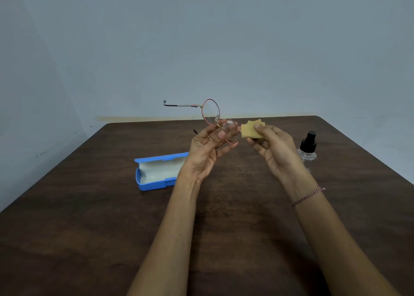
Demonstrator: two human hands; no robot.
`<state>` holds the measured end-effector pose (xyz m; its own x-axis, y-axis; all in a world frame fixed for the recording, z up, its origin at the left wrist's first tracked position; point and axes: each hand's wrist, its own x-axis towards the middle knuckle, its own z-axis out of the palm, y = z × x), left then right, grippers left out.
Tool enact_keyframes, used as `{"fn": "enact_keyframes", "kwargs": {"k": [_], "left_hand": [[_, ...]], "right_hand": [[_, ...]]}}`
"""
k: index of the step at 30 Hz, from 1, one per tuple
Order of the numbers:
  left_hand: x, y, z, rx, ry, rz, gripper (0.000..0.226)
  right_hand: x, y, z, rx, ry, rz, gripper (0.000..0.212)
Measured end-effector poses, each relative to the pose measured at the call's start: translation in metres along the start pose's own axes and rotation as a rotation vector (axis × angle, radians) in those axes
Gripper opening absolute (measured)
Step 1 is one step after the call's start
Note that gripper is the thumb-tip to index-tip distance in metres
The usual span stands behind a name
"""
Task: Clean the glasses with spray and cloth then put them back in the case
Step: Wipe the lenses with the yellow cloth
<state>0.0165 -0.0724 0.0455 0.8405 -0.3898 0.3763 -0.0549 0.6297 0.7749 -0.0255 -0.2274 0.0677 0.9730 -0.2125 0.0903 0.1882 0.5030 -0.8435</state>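
A: Hands are noted first. Left hand (207, 149) is raised over the table (89, 217), its fingertips pinched on the glasses (218, 121) at the bridge and nearer lens rim; the remaining fingers are loosely spread. Right hand (272, 147) is closed on the cloth (252, 130), which is gripped between thumb and fingers and folded small.

B: Position of the glasses?

A: Held in the air, temples unfolded, one temple extended leftward. The cloth is just beside the nearer lens; contact cannot be confirmed. The case (154, 172) is lying open on the table behind the left wrist. The spray bottle (308, 148) is standing upright beyond the right hand, partly hidden by it.

B: Step judged to be in hand?

A: Wiping of the lenses is judged to be under way or about to begin. Whether spray has been applied cannot be told.

B: Recommendations for doing it well?

A: The frame should be supported at the rim of the lens being wiped, not by the far temple, so the hinge is not strained. The lens should be sandwiched in the cloth, both faces at once, and rubbed lightly in small circles. Bare fingertips should be kept off the glass.
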Motion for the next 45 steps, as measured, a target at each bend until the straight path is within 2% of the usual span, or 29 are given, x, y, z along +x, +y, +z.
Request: {"fn": "enact_keyframes", "kwargs": {"k": [3, 6, 8, 11, 15, 17, 20, 24, 30, 35, 39, 45], "left_hand": [[0.0, 0.0, 0.0, 0.0, -0.012, 0.0, 0.045], [0.001, -0.001, 0.0, 0.012, -0.011, -0.008, 0.047], [0.001, -0.002, 0.001, 0.022, -0.016, -0.01, 0.047], [0.002, -0.005, 0.001, 0.008, -0.024, -0.018, 0.049], [0.003, -0.008, 0.001, -0.008, -0.025, -0.034, 0.052], [0.003, -0.007, 0.001, -0.024, -0.009, -0.035, 0.053], [0.002, -0.003, 0.002, -0.055, 0.0, 0.004, 0.051], [-0.003, 0.007, 0.0, -0.161, -0.069, 0.072, 0.042], [-0.003, 0.001, 0.003, -0.088, -0.102, -0.002, 0.044], [-0.004, 0.003, -0.001, -0.156, -0.075, 0.025, 0.045], [-0.007, 0.009, -0.004, -0.232, -0.139, 0.093, 0.04], [-0.009, 0.007, 0.003, -0.142, -0.125, 0.024, 0.042]], "right_hand": [[0.0, 0.001, -0.003, -0.119, 0.085, -0.082, 0.01], [0.001, 0.003, -0.001, -0.176, 0.19, -0.298, 0.016], [0.001, 0.005, 0.001, -0.193, 0.207, -0.439, 0.03], [-0.002, 0.012, 0.004, -0.34, 0.167, -0.584, 0.045], [-0.014, 0.018, 0.015, -0.732, 0.154, -0.875, 0.025], [-0.016, 0.021, 0.017, -0.901, 0.133, -1.007, 0.026], [-0.018, 0.026, 0.016, -1.016, 0.026, -1.114, 0.031], [-0.019, 0.029, 0.017, -1.154, -0.088, -1.26, 0.03], [-0.017, 0.023, 0.015, -1.096, 0.028, -1.277, 0.03], [-0.022, 0.031, 0.022, -1.116, -0.184, -1.29, 0.03], [-0.022, 0.028, 0.021, -1.168, -0.257, -1.304, 0.029], [-0.021, 0.025, 0.018, -1.187, -0.081, -1.269, 0.033]]}}
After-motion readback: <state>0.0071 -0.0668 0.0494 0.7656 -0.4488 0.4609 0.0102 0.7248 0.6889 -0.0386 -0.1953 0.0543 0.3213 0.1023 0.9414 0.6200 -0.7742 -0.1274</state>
